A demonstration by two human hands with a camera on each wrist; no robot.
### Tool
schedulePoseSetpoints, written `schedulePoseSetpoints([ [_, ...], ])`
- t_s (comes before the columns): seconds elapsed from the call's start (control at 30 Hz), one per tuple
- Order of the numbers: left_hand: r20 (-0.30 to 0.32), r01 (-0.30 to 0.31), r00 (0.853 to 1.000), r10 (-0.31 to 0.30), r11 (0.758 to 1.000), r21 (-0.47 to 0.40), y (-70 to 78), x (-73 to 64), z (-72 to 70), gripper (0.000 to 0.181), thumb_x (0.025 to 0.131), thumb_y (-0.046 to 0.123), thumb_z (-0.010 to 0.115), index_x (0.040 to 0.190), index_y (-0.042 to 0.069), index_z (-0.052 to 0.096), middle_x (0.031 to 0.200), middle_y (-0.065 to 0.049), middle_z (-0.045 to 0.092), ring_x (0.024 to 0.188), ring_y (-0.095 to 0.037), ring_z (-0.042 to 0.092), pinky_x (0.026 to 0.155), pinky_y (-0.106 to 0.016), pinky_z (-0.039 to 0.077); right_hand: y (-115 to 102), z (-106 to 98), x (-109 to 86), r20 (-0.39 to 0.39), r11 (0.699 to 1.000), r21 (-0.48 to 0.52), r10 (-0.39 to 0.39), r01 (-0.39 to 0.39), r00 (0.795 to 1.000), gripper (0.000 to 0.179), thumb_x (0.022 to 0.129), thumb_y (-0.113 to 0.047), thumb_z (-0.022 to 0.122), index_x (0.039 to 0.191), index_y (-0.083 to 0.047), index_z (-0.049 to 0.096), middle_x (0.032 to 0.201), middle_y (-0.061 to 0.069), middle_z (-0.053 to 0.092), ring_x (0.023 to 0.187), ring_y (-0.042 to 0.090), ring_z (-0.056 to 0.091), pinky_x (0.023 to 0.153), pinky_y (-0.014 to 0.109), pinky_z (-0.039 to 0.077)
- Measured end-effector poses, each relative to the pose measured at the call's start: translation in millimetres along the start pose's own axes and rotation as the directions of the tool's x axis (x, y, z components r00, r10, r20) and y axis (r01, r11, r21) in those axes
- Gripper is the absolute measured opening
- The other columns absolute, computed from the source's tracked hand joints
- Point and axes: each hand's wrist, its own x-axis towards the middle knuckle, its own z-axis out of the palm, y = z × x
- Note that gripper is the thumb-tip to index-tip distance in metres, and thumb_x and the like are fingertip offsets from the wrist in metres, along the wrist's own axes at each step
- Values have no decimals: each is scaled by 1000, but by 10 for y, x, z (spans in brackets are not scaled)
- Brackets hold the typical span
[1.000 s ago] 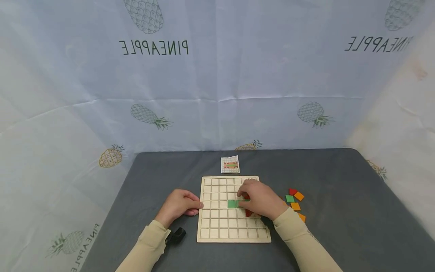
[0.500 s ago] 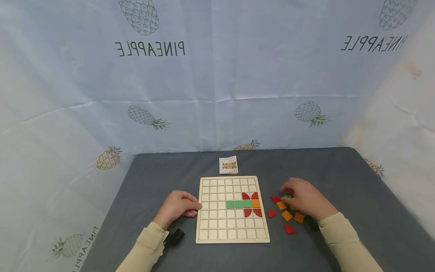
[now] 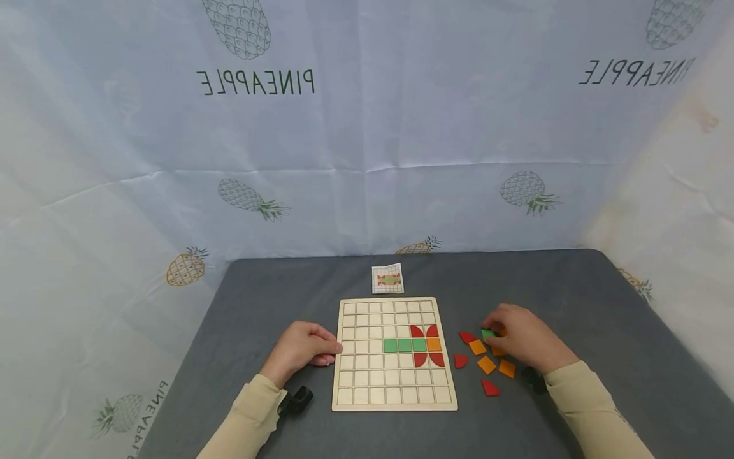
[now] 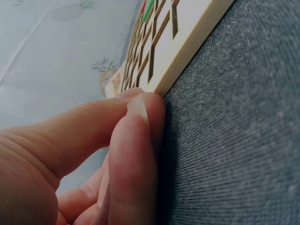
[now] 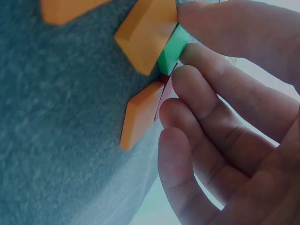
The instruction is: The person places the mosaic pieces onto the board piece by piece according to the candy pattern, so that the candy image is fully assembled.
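Observation:
A pale wooden grid board (image 3: 361, 395) lies on the dark table. Coloured tiles fill some of its cells: a row of green squares (image 3: 404, 345), an orange square (image 3: 433, 344) and several red quarter-rounds (image 3: 436, 360). My left hand (image 3: 302, 349) pinches the board's left edge with thumb and fingertips; the left wrist view shows the fingertips (image 4: 152, 105) against the rim. To the right, my right hand (image 3: 524, 336) is at the loose tiles, its thumb and index finger about a green square tile (image 5: 173, 50). An orange tile (image 5: 149, 35) sits close beside the thumb; the hand covers part of the pile.
Loose orange tiles (image 3: 486, 364) and red tiles (image 3: 490, 387) are scattered between the board and my right hand. Behind the board lies a small pattern card (image 3: 388, 278). A pineapple-print cloth (image 3: 367, 127) hangs beyond the table's back edge.
My right hand has left the board's tiles and moved right to the loose pile, then shifted slightly around the green tile. My left hand stays at the board's edge.

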Motion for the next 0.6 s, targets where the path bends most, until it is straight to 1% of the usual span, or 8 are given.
schedulePoseSetpoints([
  [0.2, 1, -7, 1000, 7, 1000, -5, -4, 3, 7, 23, 85, 20, 93, 99, 5, 82, 82, -7, 81, 70, -13, 77, 67, -29, 66, -41, 14, 44, 18, 1000, -1, -12, 12, 1000, 15, 92, -20, 86, 105, -13, 82, 99, 0, 69, 87, 16, 63, 78, 43, 63],
  [0.47, 3, -24, 1000, 24, 1000, 0, -11, -12, 13, 21, 86, 18, 92, 98, 5, 82, 82, -7, 80, 69, -12, 76, 67, -29, 66, 46, 22, 48, 32, 1000, -3, 0, 0, 999, 16, 89, -18, 88, 103, -13, 83, 95, -2, 68, 82, 14, 56, 74, 38, 58],
  [0.6, 2, -19, 1000, 19, 1000, -8, -9, -14, 9, 19, 86, 17, 91, 98, 5, 82, 83, -7, 81, 69, -12, 76, 67, -29, 66, 42, 6, 51, 33, 1000, 3, 2, -2, 999, 16, 89, -19, 89, 103, -14, 83, 96, -2, 68, 83, 14, 58, 75, 37, 59],
])
